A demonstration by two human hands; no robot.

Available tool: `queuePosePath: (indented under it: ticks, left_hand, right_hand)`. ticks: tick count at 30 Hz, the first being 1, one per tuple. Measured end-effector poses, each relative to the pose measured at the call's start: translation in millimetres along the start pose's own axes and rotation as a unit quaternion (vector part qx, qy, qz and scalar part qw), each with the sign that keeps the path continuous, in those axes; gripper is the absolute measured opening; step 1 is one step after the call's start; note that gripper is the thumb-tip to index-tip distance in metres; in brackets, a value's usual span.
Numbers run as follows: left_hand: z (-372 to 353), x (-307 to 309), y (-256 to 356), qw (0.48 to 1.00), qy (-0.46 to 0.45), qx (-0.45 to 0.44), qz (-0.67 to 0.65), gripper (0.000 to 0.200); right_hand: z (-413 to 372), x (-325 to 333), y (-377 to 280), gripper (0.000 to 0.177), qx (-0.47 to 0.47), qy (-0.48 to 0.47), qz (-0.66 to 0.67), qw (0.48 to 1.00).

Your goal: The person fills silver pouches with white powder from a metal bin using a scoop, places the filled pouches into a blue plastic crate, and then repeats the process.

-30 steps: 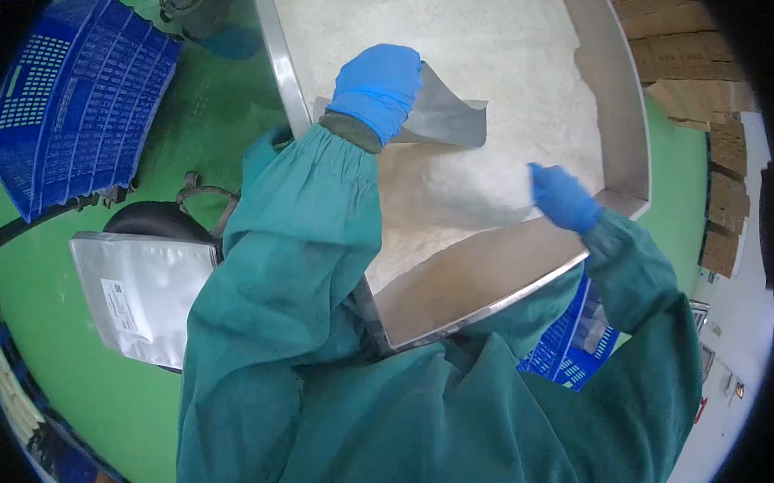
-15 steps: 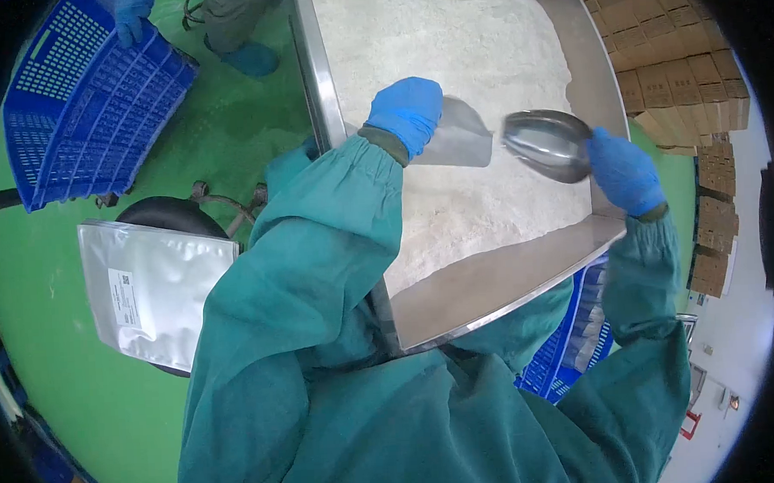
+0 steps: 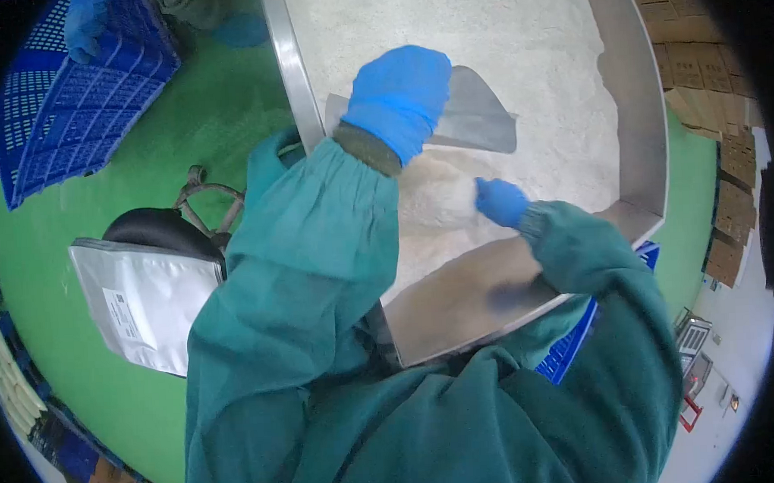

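My left hand (image 3: 398, 98), in a blue glove, is closed on a flat grey sheet (image 3: 477, 117) that looks like a foil pouch, held over the white powder (image 3: 447, 23). Below and to its right, my right hand (image 3: 501, 202), also gloved in blue, is closed low at the powder's surface. The metal scoop it held a moment ago is hardly visible now, apparently beneath a heap of powder (image 3: 441, 196) left of the fingers. A large steel bin (image 3: 644, 101) holds the powder.
Silver pouches (image 3: 161, 303) lie stacked on a black stool (image 3: 162, 232) at the left. Another person's gloved hand (image 3: 84, 26) touches a blue basket (image 3: 96, 116). Cardboard boxes (image 3: 699, 64) stand at the right. Another blue basket (image 3: 573, 341) is below the bin.
My right hand has swung left and down from the bin's right side, bringing the scoop into the powder. My left hand still holds the grey sheet. The whole view has shifted slightly.
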State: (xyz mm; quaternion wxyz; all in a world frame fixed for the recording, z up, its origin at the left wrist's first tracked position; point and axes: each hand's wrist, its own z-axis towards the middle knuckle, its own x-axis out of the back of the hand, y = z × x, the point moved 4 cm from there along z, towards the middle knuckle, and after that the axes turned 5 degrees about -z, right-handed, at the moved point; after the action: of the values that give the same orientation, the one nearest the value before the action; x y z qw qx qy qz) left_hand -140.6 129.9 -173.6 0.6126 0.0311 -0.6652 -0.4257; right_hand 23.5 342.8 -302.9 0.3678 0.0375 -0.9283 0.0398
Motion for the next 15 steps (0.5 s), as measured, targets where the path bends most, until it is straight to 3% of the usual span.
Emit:
queuePosePath:
  ticks: [2,6,10,12,13,15]
  left_hand:
    - [0,-1,-1,1.0,0.006,0.009,-0.014,0.02]
    - [1,-3,1,1.0,-0.013,0.002,-0.001,0.02]
    - [-3,1,9,1.0,-0.004,0.014,-0.023,0.019]
    - [-4,1,11,0.999,-0.021,0.025,-0.009,0.019]
    - [-3,0,11,1.0,-0.017,0.021,-0.005,0.019]
    - [1,-1,8,1.0,-0.016,0.019,-0.005,0.018]
  right_hand:
    - [-69,69,4,0.029,0.001,-0.004,-0.007,1.0]
    - [-155,164,38,0.027,-0.059,0.119,-0.038,0.99]
    - [-148,230,11,0.024,-0.052,0.16,0.009,0.986]
    - [-115,229,-12,0.027,0.073,0.284,-0.164,0.942]
    - [-90,222,-23,0.026,0.09,0.238,-0.156,0.954]
    - [-87,229,-49,0.024,-0.057,0.12,-0.195,0.972]
